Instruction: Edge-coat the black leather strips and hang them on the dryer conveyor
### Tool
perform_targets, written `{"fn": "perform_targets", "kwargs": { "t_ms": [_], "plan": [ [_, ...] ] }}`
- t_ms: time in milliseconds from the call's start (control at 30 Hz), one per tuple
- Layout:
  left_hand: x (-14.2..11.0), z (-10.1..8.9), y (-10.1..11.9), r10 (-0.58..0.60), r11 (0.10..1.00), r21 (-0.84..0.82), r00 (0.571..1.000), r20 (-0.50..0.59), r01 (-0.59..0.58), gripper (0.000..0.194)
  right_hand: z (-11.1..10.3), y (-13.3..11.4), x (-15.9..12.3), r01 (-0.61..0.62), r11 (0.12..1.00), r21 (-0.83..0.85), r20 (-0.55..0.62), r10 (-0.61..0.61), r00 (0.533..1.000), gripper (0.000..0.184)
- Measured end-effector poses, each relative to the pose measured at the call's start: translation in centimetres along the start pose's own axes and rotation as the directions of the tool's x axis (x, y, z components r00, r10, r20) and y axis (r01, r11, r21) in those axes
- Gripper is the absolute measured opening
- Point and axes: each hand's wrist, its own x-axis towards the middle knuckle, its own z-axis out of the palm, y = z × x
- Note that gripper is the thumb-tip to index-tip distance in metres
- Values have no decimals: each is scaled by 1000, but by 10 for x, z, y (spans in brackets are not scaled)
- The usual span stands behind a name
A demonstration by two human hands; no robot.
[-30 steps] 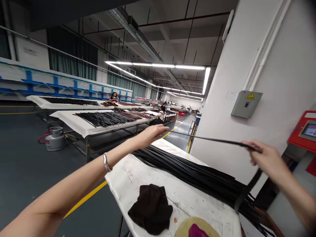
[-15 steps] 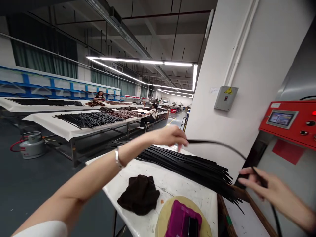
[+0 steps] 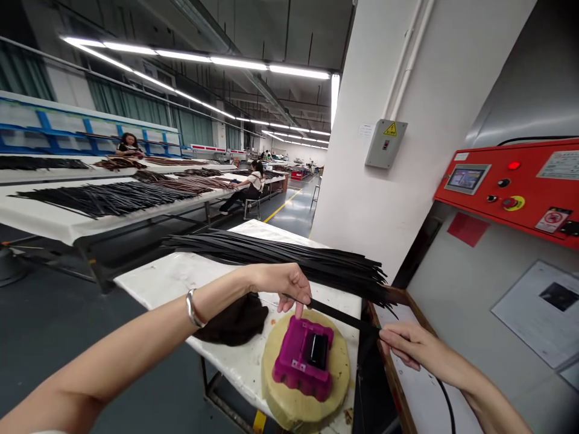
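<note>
A black strap [image 3: 339, 313] runs taut between my two hands. Near one end, my left hand [image 3: 284, 286] pinches it with closed fingers, above the far edge of a purple holder [image 3: 302, 337]. My right hand [image 3: 409, 343] is closed on the same strap farther along, and its loose tail hangs down past my wrist. The purple holder has scalloped sides and a glossy black block [image 3: 318, 351] set in it. It rests on a round yellowish pad [image 3: 271, 386]. A dark brown cloth [image 3: 239, 322] lies partly behind my left forearm.
A long pile of black straps [image 3: 289, 250] lies across the white table [image 3: 149, 277]. On the right are a wood-edged tray [image 3: 404, 392] and a red control panel [image 3: 484, 175]. Two people sit at far tables holding more straps [image 3: 113, 196]. A pillar [image 3: 362, 211] stands behind.
My left hand has come down and nearer, from above the strap pile to over the purple holder. The strap, arched before, is now straight. My right hand has moved left and closed on it.
</note>
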Motion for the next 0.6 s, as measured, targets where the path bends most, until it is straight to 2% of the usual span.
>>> {"fn": "perform_targets", "kwargs": {
  "t_ms": [133, 233, 300, 367, 467, 600],
  "plan": [
    [-5, 28, -11, 63, 997, 44, 991, -115, -58, 33, 28, -10, 20, -11, 994, 109, 85, 2, 996, 53],
    [0, 47, -12, 85, 995, 57, 989, -118, -79, 33, 51, -32, 30, 23, 989, 147, 101, -38, 994, 47],
    [2, 54, -12, 77, 997, -7, 993, -94, -78, 33, 61, -44, 33, 131, 991, 38, 16, -132, 991, 41],
    [2, 56, -14, 62, 994, -86, 994, -88, -70, 30, 66, -50, 33, 214, 967, -140, -79, -226, 971, 38],
    [-1, 53, -18, 16, 991, -127, 996, -92, -28, 30, 65, -49, 31, 194, 937, -290, -135, -241, 961, 42],
    [-5, 53, -25, -41, 994, -104, 984, -175, 23, 30, 71, -44, 26, 156, 944, -291, -137, -202, 970, 39]
  ]
}}
